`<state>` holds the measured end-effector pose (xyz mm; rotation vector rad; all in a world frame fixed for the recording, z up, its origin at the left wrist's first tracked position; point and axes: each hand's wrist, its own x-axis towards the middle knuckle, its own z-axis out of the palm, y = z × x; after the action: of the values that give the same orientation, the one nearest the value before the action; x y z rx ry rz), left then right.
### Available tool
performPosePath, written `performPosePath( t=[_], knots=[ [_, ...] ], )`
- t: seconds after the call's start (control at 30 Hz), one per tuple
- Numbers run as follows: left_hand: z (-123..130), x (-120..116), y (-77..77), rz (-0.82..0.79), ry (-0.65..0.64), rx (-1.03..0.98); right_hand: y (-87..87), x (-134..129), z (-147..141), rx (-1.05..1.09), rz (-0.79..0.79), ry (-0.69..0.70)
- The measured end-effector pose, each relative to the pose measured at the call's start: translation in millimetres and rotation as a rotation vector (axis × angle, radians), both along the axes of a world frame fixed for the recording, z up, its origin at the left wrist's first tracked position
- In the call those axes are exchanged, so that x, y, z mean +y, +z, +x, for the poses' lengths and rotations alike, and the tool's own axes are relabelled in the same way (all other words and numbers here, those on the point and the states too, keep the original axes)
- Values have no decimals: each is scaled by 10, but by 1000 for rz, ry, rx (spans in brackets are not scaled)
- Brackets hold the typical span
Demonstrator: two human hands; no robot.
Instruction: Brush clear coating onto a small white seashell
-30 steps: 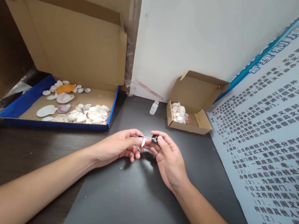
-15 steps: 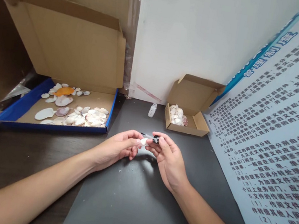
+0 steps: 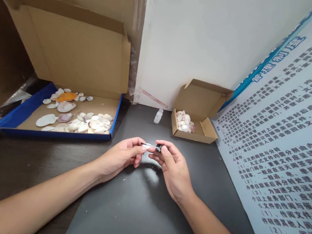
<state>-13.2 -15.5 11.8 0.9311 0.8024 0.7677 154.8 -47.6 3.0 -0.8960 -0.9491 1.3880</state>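
My left hand (image 3: 126, 152) pinches a small white shell (image 3: 146, 147) between thumb and fingers above the dark mat. Facing it, my right hand (image 3: 173, 168) is closed on the black cap of a brush (image 3: 158, 147). The brush's thin stem points left, and its dark tip lies over the shell; whether it touches cannot be made out. Beyond my hands stands a small clear bottle (image 3: 158, 116) with a whitish label, upright and without a cap.
At the left, an open blue-edged cardboard box (image 3: 115, 117) holds many white shells and an orange one (image 3: 66, 97). A smaller open carton (image 3: 196, 137) with shells stands back right. A white panel (image 3: 187, 38) and a printed board (image 3: 287, 155) close off the back and right.
My right hand has shifted slightly left with the brush, bringing its tip further across the shell. The left hand stays almost in place, and the shell is more covered now.
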Motion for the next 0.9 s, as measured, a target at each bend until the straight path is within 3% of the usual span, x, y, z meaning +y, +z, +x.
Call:
performPosePath(
  t=[0.23, 0.4, 0.5, 0.9],
  knots=[
    [3, 11, 3, -2, 38, -49, 13, 3, 11, -87, 5, -12],
    [-21, 17, 37, -13, 19, -37, 68, 28, 129, -464, 171, -205],
    [-29, 21, 53, -17, 6, -20, 79, 35, 165, -590, 237, -238],
    [-44, 71, 4, 29, 54, -19, 84, 26, 152, -639, 293, -280]
  ],
)
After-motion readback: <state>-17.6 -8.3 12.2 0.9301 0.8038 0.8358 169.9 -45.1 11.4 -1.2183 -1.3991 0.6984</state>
